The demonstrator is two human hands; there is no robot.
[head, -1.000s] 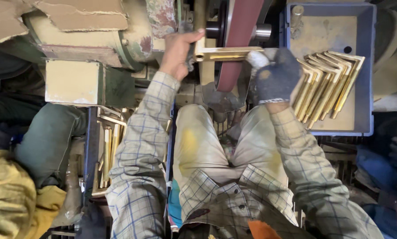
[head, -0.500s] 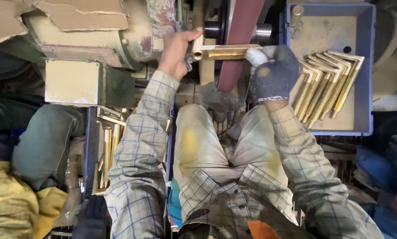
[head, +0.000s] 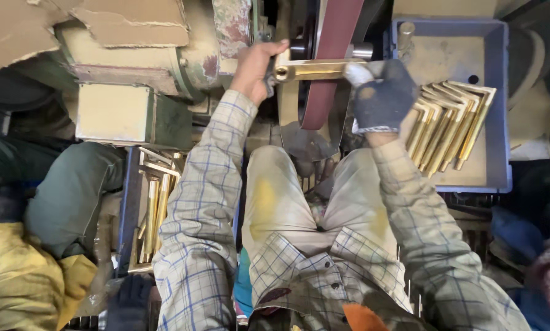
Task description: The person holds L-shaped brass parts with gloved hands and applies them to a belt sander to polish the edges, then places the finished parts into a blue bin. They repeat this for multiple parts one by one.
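1. I looked straight down from the head camera at a seated person's lap, with both arms in checked sleeves reaching forward to a grinding machine.
2. The left hand, bare, was closed around the left end of a brass bar.
3. The right hand, in a dark glove with pale fingertips, was clamped on the bar's right end.
4. The brass bar lay level between the two hands, across the reddish-brown sanding belt and touching it.
5. The belt ran on a slant from the top of the view down toward the knees.
6. Just right of the gloved hand sat a blue tray holding a fanned row of angled brass pieces.
7. Beside the left knee, a second blue tray held more brass bars, lying roughly lengthwise.
8. The machine's worn cream housing filled the upper left.
9. A yellow cloth lay at the lower left.
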